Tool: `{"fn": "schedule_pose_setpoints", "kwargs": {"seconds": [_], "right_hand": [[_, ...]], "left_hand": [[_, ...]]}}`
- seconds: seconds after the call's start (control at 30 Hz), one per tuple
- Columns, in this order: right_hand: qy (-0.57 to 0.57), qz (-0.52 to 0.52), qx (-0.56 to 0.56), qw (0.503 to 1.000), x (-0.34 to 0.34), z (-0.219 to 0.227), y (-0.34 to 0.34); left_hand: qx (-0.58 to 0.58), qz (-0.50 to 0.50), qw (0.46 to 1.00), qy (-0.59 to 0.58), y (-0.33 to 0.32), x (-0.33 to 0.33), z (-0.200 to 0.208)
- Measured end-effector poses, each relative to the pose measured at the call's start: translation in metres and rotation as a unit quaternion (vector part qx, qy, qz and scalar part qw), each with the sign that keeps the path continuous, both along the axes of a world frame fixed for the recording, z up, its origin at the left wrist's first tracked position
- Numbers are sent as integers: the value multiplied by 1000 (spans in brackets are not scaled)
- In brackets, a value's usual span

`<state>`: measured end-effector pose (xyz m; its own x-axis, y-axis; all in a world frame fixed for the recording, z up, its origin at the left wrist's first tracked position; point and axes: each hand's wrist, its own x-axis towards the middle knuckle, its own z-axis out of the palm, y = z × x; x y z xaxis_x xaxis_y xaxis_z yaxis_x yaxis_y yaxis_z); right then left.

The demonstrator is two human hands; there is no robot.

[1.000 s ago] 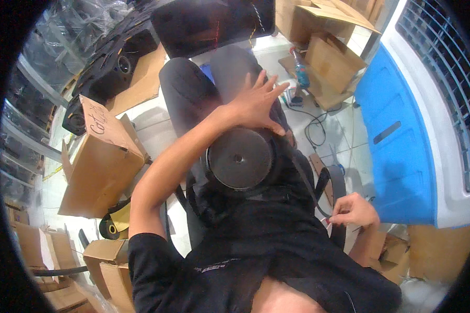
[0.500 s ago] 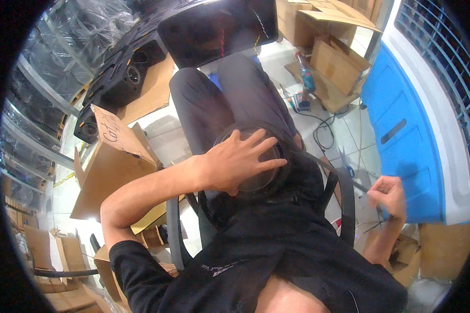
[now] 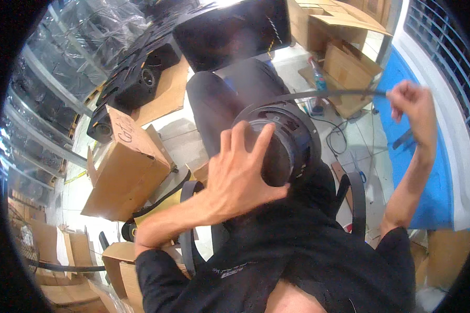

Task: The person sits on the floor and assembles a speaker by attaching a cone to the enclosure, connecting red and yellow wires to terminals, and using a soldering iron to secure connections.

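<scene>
A round black speaker driver (image 3: 301, 136) rests tilted on my lap, its ribbed frame showing to the right and its broad round end toward my left hand. My left hand (image 3: 235, 180) grips that end, thumb and fingers spread around it; part of the driver is hidden under the hand. Out to the right, my right hand (image 3: 413, 107) pinches the end of a thin black strip (image 3: 329, 94). The strip stretches from those fingers across to the driver's far rim, where it curves along the edge.
Black speaker cabinets (image 3: 146, 78) stand ahead and to the left. An open cardboard box (image 3: 125, 167) is at my left, with another box (image 3: 344, 62) at the far right. Scissors (image 3: 358, 168), a cable (image 3: 335, 140) and a teal power tool (image 3: 317, 78) lie on the floor near a blue panel (image 3: 425, 177).
The driver has tipped, showing more of its frame. My left hand has shifted its grip around it. My right hand has risen up and away, drawing the black strip out taut.
</scene>
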<state>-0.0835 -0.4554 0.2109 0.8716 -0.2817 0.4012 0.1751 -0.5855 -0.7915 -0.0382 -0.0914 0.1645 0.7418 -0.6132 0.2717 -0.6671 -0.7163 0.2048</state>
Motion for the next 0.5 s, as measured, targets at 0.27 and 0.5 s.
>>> {"fn": "schedule_pose_setpoints", "kwargs": {"seconds": [0.27, 0.5], "right_hand": [[10, 124, -159, 979, 99, 73, 32], [15, 174, -221, 959, 120, 86, 77]], "left_hand": [[-66, 81, 993, 47, -20, -20, -36], [-109, 171, 979, 6, -19, -19, -55]]}}
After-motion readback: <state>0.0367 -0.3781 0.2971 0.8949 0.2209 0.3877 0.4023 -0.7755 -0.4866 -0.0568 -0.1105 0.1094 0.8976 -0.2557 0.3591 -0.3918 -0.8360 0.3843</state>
